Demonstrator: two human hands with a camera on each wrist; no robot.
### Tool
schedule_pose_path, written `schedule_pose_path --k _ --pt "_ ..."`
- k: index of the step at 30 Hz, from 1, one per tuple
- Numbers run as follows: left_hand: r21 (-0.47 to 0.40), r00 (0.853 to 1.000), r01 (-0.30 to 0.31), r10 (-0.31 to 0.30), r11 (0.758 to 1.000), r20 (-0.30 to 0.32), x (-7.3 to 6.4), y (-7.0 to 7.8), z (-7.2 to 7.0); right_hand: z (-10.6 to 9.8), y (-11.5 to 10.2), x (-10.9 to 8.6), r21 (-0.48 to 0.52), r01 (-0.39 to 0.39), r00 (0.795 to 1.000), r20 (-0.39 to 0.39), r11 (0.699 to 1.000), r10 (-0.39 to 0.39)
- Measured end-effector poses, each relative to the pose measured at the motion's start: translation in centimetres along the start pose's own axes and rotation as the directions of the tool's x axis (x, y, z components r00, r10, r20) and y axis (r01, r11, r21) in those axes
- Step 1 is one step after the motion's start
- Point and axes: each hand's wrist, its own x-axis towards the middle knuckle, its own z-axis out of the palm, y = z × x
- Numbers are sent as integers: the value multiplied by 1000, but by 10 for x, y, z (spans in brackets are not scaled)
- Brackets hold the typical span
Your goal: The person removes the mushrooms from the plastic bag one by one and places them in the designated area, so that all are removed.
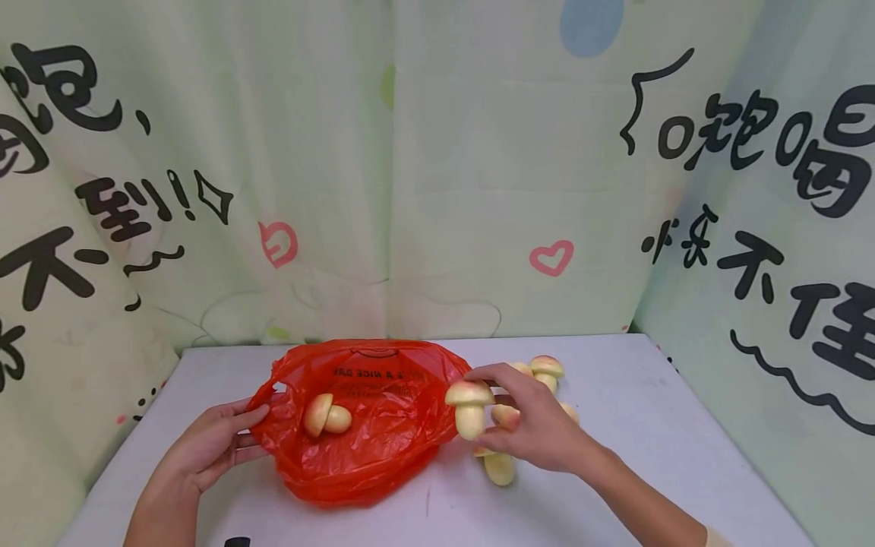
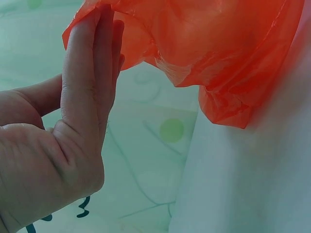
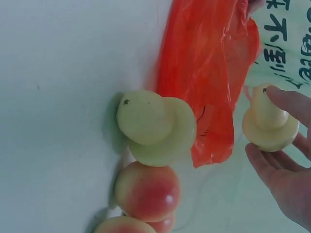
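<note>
A red plastic bag (image 1: 383, 425) lies on the table with its mouth spread toward me. Inside it rests one toy mushroom (image 1: 318, 415) with a tan cap. My left hand (image 1: 208, 444) pinches the bag's left edge between thumb and fingers; in the left wrist view the fingers (image 2: 80, 73) reach up against the red plastic. My right hand (image 1: 536, 418) holds another toy mushroom (image 1: 470, 410), cap up and pale stem down, right at the bag's right edge. The right wrist view shows this held mushroom (image 3: 266, 121) between the thumb and fingers.
Several more toy mushrooms (image 1: 500, 469) lie on the white table (image 1: 656, 456) behind and below my right hand, one (image 1: 547, 369) farther back. Printed curtains (image 1: 465, 152) hang behind the table and along both sides. A small dark object (image 1: 237, 542) shows at the front edge.
</note>
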Motion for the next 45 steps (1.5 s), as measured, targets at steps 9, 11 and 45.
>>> schedule_pose_path --k 9,11,45 --pt "-1 1000 3 -3 1000 -2 -2 0 0 -7 8 -17 -59 -3 1000 -21 998 2" --pt "0 1000 3 -3 1000 -3 -2 0 0 -9 10 -20 -61 -23 1000 -18 998 22" --pt "18 1000 -7 8 1000 -5 -2 1 1 -21 34 -65 -191 -28 994 -112 981 7"
